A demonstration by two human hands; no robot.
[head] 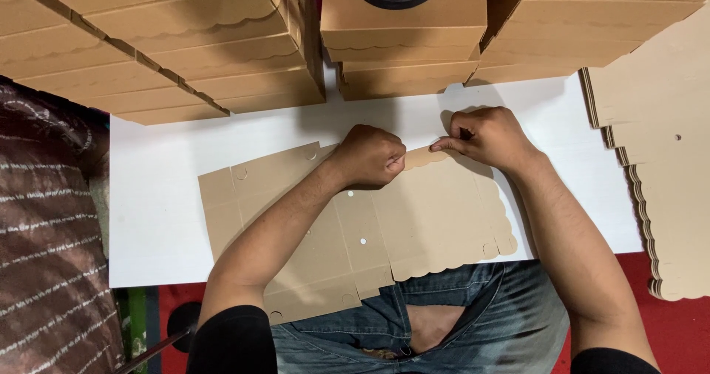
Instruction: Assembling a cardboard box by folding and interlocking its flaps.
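2 hands (421, 148) pinching flat scalloped kraft cardboard blank (436, 218), white table (159, 196)

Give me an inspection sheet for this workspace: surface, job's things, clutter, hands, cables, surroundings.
Surface: white tabletop, mostly bare at the left.
Job's things: flat brown cardboard box blank with scalloped edges, lying flat and overhanging the near edge.
Clutter: stacks of folded cardboard boxes along the far side; pile of flat blanks at right.
Hands: left hand and right hand both pinch the blank's far scalloped flap.
Cables: nothing seen.
Surroundings: red floor; dark patterned fabric at left.
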